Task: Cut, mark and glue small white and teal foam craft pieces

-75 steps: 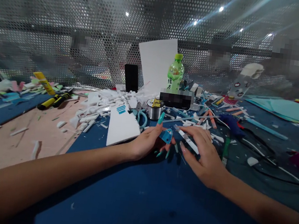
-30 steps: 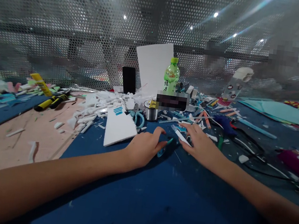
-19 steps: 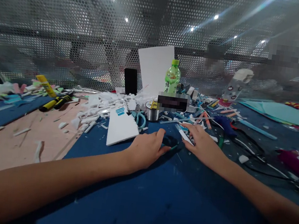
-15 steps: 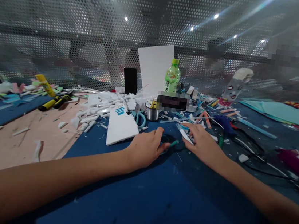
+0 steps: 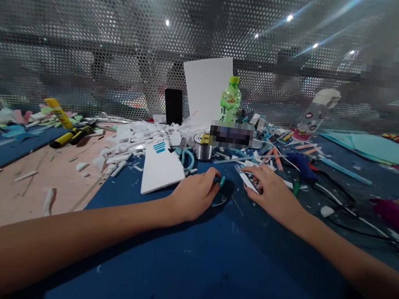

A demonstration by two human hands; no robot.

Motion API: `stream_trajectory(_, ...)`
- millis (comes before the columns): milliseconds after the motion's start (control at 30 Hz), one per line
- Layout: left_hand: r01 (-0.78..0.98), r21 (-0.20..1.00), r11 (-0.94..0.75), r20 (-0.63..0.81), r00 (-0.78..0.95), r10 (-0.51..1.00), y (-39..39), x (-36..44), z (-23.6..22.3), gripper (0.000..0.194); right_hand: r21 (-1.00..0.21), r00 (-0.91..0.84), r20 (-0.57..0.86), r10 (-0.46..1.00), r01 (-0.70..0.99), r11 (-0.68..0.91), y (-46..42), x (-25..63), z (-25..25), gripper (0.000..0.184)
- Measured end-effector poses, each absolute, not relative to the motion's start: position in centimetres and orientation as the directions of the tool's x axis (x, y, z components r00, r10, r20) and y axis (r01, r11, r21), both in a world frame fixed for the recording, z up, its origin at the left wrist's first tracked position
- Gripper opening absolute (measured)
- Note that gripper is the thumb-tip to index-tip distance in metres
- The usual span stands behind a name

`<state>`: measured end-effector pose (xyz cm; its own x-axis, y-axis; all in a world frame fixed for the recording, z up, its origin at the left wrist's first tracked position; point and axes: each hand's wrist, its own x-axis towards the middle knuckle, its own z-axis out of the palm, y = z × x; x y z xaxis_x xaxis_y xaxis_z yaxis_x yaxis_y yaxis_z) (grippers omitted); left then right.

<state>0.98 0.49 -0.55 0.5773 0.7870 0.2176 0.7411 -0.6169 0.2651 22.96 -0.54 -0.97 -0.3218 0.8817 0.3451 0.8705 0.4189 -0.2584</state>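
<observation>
tabletop (image 5: 169, 268): white scraps (image 5: 120, 158) strewn
room: backed by perforated panel (image 5: 121, 16)
left hand (image 5: 193, 195): fingers cannot be judged
right hand (image 5: 273, 191): white strip (image 5: 248, 182) pinched

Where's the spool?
In the head view, near the middle: the spool stands beyond the left hand, just right of the blue handle, with the green bottle behind to its right.

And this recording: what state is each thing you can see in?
Left hand, curled by a blue piece, grip unclear
Right hand, closed on a white tool
Green bottle, upright, capped
Water bottle, lid on
Phone, propped up, screen dark
Spool, standing upright
White board, lying down
White sheet, standing on edge
Scissors, blades hidden
</observation>
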Motion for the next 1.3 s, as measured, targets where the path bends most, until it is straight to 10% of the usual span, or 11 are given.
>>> stream_trajectory(500,0.671,0.522,-0.527,0.185,0.514,0.838,1.2,0.8,-0.9,0.027,-0.223,-0.353,0.347,0.869,0.869,0.442,-1.3,22.5,-0.7,0.041)
stream_trajectory(667,0.561,0.732,-0.385,0.166,0.402,0.9,2.5,0.6,-1.4,0.023,-0.529,-0.247,0.413,0.876,0.718,0.452,-1.8,22.3,0.0,0.027)
stream_trajectory(800,0.485,0.79,-0.375,0.217,0.351,0.911,2.2,0.6,-1.4,0.028,-0.902,-0.295,0.311,0.903,0.207,0.378,-2.8,21.5,0.8,0.04)
stream_trajectory(1033,0.353,0.492,-0.796,0.567,0.565,0.6,0.2,0.4,-0.3,0.038,-0.984,-0.402,0.173,0.899,-0.024,0.178,-5.1,20.7,0.7,0.023)
stream_trajectory(1300,0.172,0.207,-0.963,0.497,0.83,0.255,0.0,0.5,-0.1,0.04,-0.965,-0.505,0.262,0.822,-0.127,0.23,-5.7,20.5,-0.9,0.042)
